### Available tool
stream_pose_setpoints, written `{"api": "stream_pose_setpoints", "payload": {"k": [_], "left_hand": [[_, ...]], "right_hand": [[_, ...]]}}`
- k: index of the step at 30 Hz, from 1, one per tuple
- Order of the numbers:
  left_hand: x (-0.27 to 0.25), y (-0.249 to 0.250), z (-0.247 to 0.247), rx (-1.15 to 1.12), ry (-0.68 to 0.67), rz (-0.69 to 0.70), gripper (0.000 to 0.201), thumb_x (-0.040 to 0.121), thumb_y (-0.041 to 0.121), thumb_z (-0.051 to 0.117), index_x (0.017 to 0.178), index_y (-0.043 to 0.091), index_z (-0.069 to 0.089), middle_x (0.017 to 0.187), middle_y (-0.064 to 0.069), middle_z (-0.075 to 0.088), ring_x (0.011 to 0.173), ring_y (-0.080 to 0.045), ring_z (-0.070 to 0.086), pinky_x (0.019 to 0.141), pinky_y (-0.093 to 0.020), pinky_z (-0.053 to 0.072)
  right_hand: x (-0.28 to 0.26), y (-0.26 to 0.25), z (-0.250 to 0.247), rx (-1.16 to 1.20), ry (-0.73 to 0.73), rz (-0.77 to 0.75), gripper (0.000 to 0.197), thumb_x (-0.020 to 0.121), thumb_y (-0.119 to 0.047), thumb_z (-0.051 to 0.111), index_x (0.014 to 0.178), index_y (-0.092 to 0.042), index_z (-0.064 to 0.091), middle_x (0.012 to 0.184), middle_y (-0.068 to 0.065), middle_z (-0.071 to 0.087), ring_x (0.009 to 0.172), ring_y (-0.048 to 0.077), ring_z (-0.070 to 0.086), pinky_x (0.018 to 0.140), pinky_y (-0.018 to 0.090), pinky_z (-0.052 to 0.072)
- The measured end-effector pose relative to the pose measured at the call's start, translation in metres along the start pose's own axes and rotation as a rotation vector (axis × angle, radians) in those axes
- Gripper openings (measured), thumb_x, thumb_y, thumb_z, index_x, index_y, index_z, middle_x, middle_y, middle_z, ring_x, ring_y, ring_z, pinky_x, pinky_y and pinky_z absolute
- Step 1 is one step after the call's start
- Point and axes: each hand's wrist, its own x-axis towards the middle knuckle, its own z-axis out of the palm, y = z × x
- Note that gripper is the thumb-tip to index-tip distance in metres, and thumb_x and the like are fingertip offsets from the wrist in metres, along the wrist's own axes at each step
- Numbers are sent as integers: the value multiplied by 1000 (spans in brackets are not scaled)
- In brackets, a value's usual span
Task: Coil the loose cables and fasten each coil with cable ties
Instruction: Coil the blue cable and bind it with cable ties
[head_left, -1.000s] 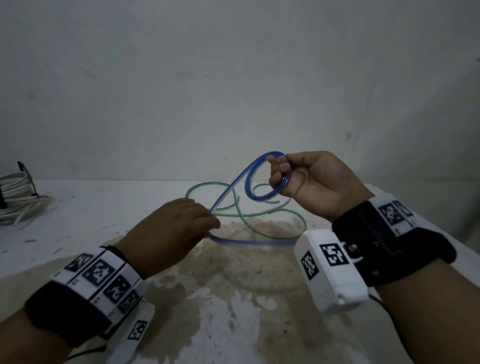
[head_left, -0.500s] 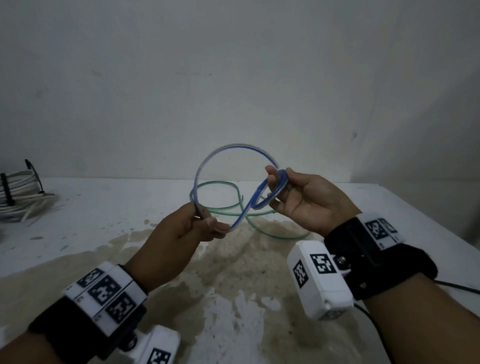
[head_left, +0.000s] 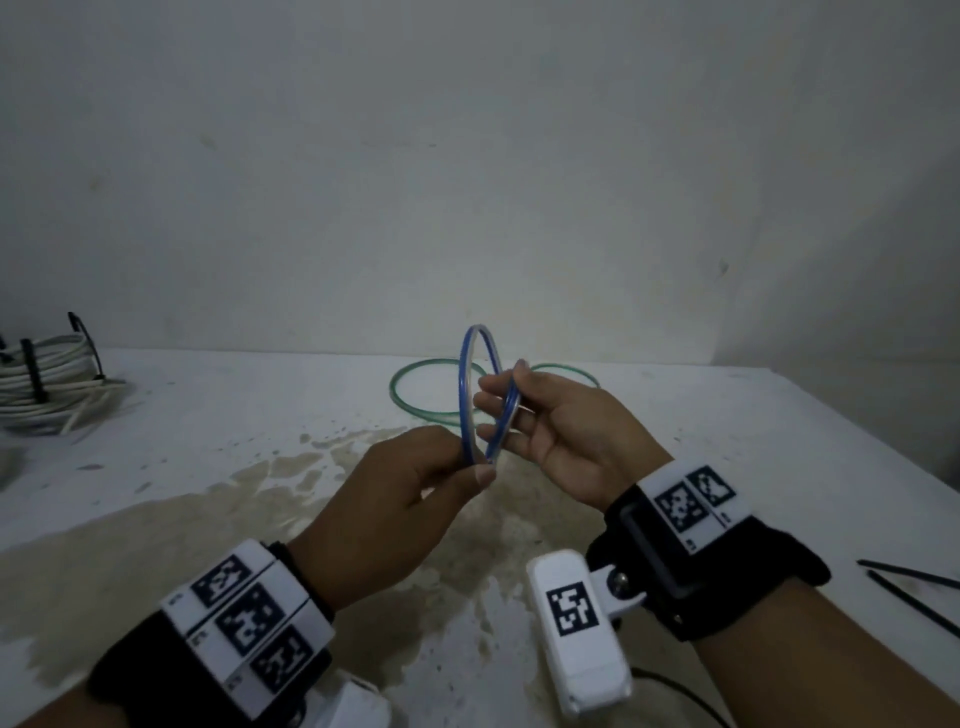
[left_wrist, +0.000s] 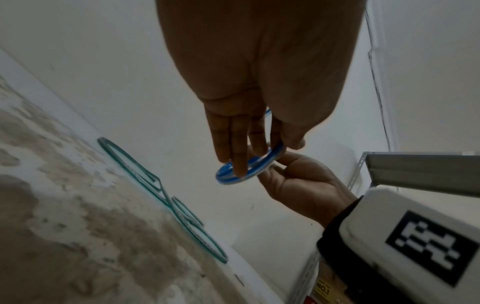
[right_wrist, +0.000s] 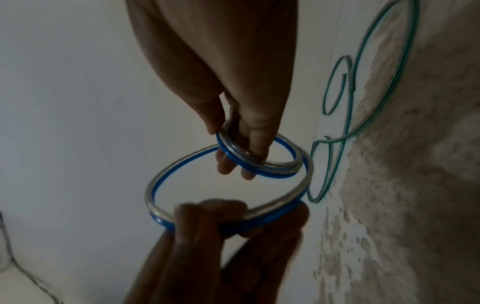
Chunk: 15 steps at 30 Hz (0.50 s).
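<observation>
Above a stained white desk, both hands pinched blue cable loops mid-coiling; next, likely, stacking loops and fetching a tie.

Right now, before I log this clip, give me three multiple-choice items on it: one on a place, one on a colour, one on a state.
1. Where does the green cable lie?
A. on the table behind the hands
B. in the left hand
C. on the floor

2. What colour is the cable being coiled?
A. red
B. blue
C. black

3. How is the white cable bundle at far left?
A. loose
B. cut up
C. coiled and tied

Answers: 1 A, it rests flat on the table. 2 B, blue loops run between the left hand and right hand. 3 C, black ties wrap it.
</observation>
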Motion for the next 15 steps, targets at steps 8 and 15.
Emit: {"api": "stream_pose_setpoints", "payload": {"k": [8,15], "left_hand": [[8,9,-1,-106,91,-55,14,86,15,68,96,25,70,85,11,72,78,1,67,73,-15,52],[14,12,-5,-112,171,-120,8,86,21,64,84,23,72,76,11,70,75,0,64,66,-8,46]], "right_hand": [[-9,21,6,-240,-41,-6,27,94,-18,56,106,5,64,99,21,69,90,30,65,76,35,57],[-19,34,3,-446,-67,-108,28,96,-23,52,103,-2,69,73,7,66,63,15,62,66,27,52]]}}
